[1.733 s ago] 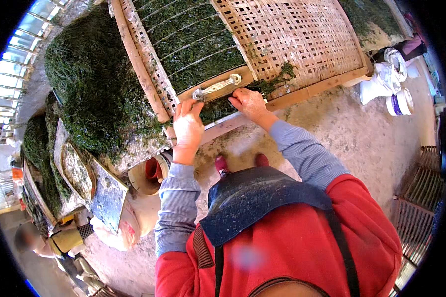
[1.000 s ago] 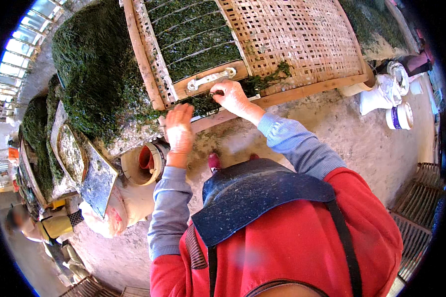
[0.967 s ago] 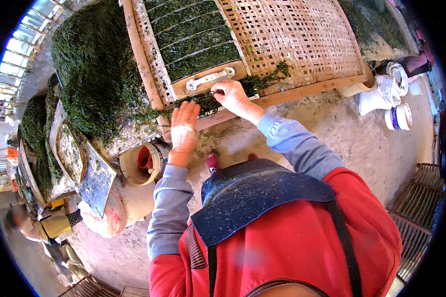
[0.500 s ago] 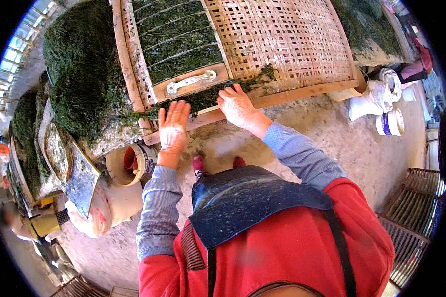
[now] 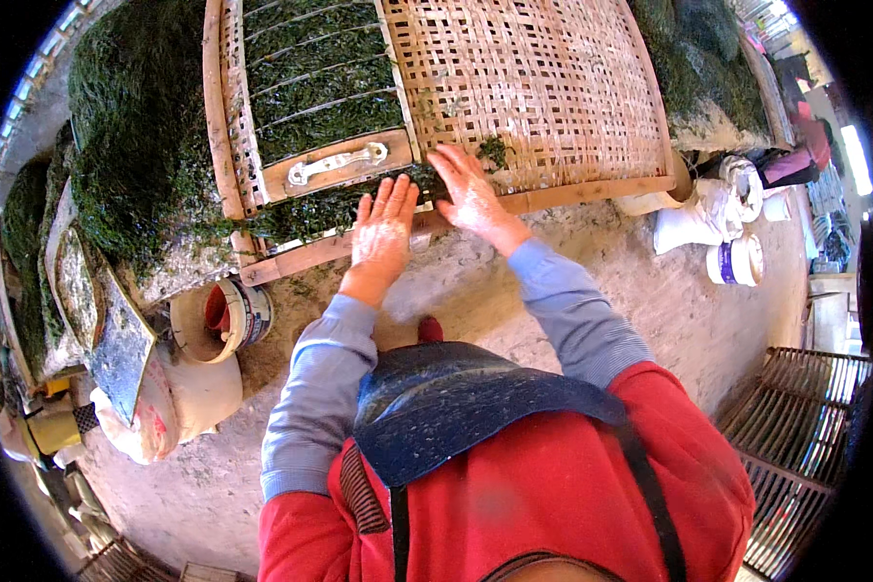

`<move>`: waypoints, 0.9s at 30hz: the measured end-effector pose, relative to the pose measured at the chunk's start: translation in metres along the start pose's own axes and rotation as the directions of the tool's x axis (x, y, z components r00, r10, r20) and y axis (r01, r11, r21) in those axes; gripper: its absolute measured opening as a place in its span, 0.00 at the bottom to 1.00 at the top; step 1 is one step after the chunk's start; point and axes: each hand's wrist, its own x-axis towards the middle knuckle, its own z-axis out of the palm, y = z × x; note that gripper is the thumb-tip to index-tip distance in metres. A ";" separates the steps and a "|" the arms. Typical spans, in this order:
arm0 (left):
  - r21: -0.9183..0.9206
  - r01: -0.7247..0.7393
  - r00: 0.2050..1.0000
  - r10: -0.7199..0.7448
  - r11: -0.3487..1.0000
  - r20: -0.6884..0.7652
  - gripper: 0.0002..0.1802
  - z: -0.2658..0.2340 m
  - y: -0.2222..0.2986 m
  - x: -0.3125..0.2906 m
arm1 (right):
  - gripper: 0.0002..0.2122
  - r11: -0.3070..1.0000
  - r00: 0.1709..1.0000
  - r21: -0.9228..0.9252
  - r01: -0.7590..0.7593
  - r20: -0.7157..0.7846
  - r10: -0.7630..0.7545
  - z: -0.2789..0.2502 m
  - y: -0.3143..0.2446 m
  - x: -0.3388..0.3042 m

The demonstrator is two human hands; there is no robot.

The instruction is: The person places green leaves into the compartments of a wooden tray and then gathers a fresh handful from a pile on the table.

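A woven bamboo tray (image 5: 543,87) with a wooden rim lies before me. On its left part rests a wooden frame (image 5: 279,184) with slender crossbars and a white handle (image 5: 338,163), filled with dark green stringy seaweed (image 5: 322,85). Loose seaweed (image 5: 301,217) runs in a strip between the frame and the tray's front rail (image 5: 306,260). My left hand (image 5: 383,238) lies flat, open, its fingertips at this strip below the handle. My right hand (image 5: 471,199) is open too, fingers apart, at the strip's right end. A small seaweed clump (image 5: 493,150) sits on the weave beside it.
A big seaweed heap (image 5: 141,126) stands at the left, another (image 5: 703,78) at the far right. Under the bench are a bucket (image 5: 252,315) and a white sack (image 5: 204,393). A white tub (image 5: 735,260) stands at the right, slatted racks (image 5: 786,417) behind it. My dark apron (image 5: 485,407) juts forward.
My left hand has moved right along the strip, closer to my right hand. My right hand's curled fingers have spread. The seaweed trailing right of the frame has shrunk to a small clump.
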 end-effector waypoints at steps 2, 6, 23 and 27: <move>0.048 0.032 0.997 -0.035 0.998 0.067 0.32 0.005 0.011 0.010 | 0.23 0.997 0.997 -0.034 0.070 -0.024 -0.071 0.020 0.019 0.001; 0.217 0.030 0.978 -0.073 0.976 0.195 0.28 -0.006 0.013 0.014 | 0.14 0.988 0.983 -0.150 -0.045 0.171 0.071 -0.005 -0.004 0.024; -0.721 0.177 0.886 -0.427 0.670 -0.179 0.08 -0.011 -0.045 0.011 | 0.09 0.944 0.986 -0.284 0.167 0.023 -0.167 0.026 -0.023 0.025; -0.573 0.272 0.922 -0.380 0.773 -0.074 0.08 -0.008 -0.046 0.023 | 0.07 0.981 0.996 -0.174 0.089 0.024 -0.086 0.019 -0.032 0.027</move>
